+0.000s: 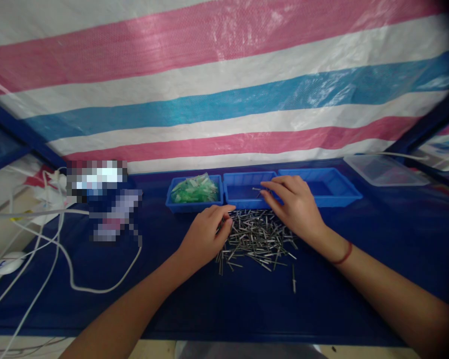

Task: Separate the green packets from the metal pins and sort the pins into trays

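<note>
A heap of small metal pins (256,242) lies on the dark blue table (322,299). My left hand (205,234) rests at the heap's left edge with its fingers curled into the pins. My right hand (294,202) reaches over the front wall of the middle blue tray (247,192); its thumb and forefinger pinch a single pin just above that tray. To the left stands a blue tray (174,202) filled with green plastic pieces (194,190). Another blue tray (336,189) sits to the right.
A clear plastic lid or box (383,170) lies at the back right. White cables (60,249) and a blurred object (108,204) occupy the left side. One stray pin (294,281) lies near the front. A striped tarp (224,89) closes the back.
</note>
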A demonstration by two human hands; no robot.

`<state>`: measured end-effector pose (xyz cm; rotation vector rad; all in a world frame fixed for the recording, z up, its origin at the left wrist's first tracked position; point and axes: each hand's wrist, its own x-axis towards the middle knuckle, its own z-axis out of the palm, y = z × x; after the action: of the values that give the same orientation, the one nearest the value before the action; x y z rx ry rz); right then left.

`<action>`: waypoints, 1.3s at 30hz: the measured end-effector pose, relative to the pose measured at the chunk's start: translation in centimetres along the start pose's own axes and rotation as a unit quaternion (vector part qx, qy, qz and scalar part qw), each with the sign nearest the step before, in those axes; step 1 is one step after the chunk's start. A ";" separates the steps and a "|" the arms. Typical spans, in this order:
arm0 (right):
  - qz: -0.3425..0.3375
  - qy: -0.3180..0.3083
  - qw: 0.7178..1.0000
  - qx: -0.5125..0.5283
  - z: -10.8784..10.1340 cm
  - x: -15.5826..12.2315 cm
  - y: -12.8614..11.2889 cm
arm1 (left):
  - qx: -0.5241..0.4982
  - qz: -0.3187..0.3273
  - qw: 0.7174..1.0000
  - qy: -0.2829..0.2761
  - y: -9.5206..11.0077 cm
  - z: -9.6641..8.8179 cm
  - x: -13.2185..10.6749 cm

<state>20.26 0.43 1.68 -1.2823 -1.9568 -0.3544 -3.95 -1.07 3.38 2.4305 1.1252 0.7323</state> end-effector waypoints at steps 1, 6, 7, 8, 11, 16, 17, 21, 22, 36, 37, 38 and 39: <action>0.005 -0.004 1.000 -0.005 0.0 0.0 0.1 | 0.016 0.009 1.000 -0.013 0.0 0.0 0.0; -0.015 0.000 0.997 0.076 -0.8 -0.5 -1.1 | 0.087 0.045 0.991 -0.086 0.4 -0.1 0.0; -0.024 -0.001 0.995 0.094 -0.9 -0.7 -1.5 | 0.100 0.047 0.989 -0.097 0.5 -0.2 0.0; -0.033 -0.005 0.993 0.110 -1.0 -0.8 -1.8 | 0.111 0.050 0.987 -0.106 0.6 -0.3 0.1; -0.060 -0.025 0.987 0.144 -1.0 -1.1 -2.6 | 0.129 0.079 0.979 -0.135 0.9 -0.8 0.2; -0.082 -0.072 0.978 0.175 -0.8 -1.5 -3.5 | 0.148 0.118 0.968 -0.162 1.2 -1.2 -0.1; -0.085 -0.077 0.977 0.179 -0.8 -1.6 -3.6 | 0.158 0.116 0.967 -0.165 1.2 -1.1 -0.2; -0.093 -0.087 0.974 0.189 -1.0 -1.7 -4.1 | 0.194 0.107 0.959 -0.175 1.3 -0.9 -0.5; -0.095 -0.089 0.973 0.192 -1.0 -1.7 -4.2 | 0.200 0.108 0.958 -0.176 1.3 -0.8 -0.6; -0.102 -0.102 0.966 0.216 -0.6 -2.2 -4.2 | 0.184 0.137 0.957 -0.177 1.7 -0.1 -0.6; -0.095 -0.102 0.966 0.217 -0.7 -2.2 -4.3 | 0.152 0.134 0.964 -0.173 1.6 -0.2 -0.6; -0.086 -0.104 0.966 0.220 -0.8 -2.2 -4.3 | 0.116 0.127 0.971 -0.168 1.6 -0.2 -0.5; -0.076 -0.107 0.966 0.223 -0.9 -2.2 -4.4 | 0.076 0.116 0.977 -0.161 1.5 -0.3 -0.4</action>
<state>17.28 -3.56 1.49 -0.9093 -2.1626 0.1566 -3.42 -2.27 4.24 2.7155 0.8080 0.3042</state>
